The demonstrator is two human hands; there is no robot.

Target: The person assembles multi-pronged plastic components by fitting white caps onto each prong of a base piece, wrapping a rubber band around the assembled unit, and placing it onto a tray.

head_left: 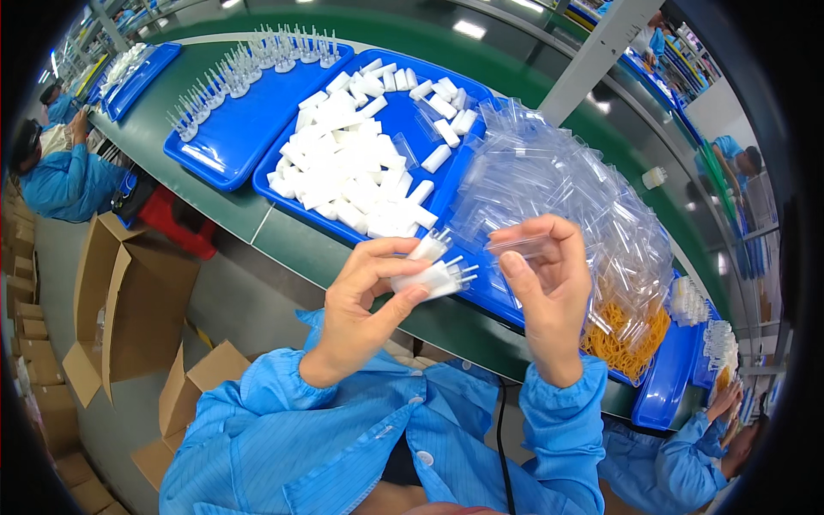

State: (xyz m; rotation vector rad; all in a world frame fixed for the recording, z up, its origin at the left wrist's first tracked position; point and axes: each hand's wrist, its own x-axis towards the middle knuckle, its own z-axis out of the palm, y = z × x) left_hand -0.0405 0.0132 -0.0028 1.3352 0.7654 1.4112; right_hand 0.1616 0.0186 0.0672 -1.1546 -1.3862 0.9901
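Observation:
In my left hand [350,292] are a couple of white block-shaped pieces [436,276] with thin clear prongs sticking out to the right. The thumb and fingers are closed around them. Facing it, my right hand [554,292] pinches a small clear plastic piece [525,247] between thumb and fingers; its exact shape is hard to make out. The two hands are apart, raised over the near edge of the bench. Beyond them lie a heap of white blocks [339,163] in a blue tray [395,64] and a big pile of clear plastic sleeves [549,176].
Yellow rubber bands [631,339] lie right of my right hand. At the left, another blue tray [225,163] carries rows of clear pronged parts [283,53]. Open cardboard boxes [150,300] stand on the floor. Co-workers in blue sit left [73,184] and right [669,468].

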